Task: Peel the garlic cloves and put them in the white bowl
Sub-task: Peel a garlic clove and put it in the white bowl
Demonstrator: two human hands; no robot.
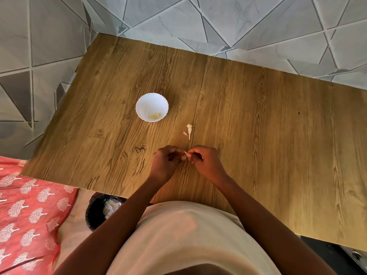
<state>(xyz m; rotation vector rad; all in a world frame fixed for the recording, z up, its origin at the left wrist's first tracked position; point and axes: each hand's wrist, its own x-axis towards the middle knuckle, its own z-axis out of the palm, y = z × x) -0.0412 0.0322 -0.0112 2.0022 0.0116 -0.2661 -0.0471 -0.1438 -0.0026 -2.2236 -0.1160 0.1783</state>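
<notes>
Both hands meet over the near middle of the wooden table (258, 120): the left hand (165, 161) and right hand (206, 162) have their fingertips curled together, pinching one small garlic clove (186, 154) between them. Just beyond the hands lie a garlic stem (189, 130) and a scrap of skin (185, 133). Farther off to the left stands the white bowl (152, 100), peeled cloves (155, 116) inside.

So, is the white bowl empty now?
No, the bowl already holds a few yellowish peeled garlic pieces near its bottom.
</notes>
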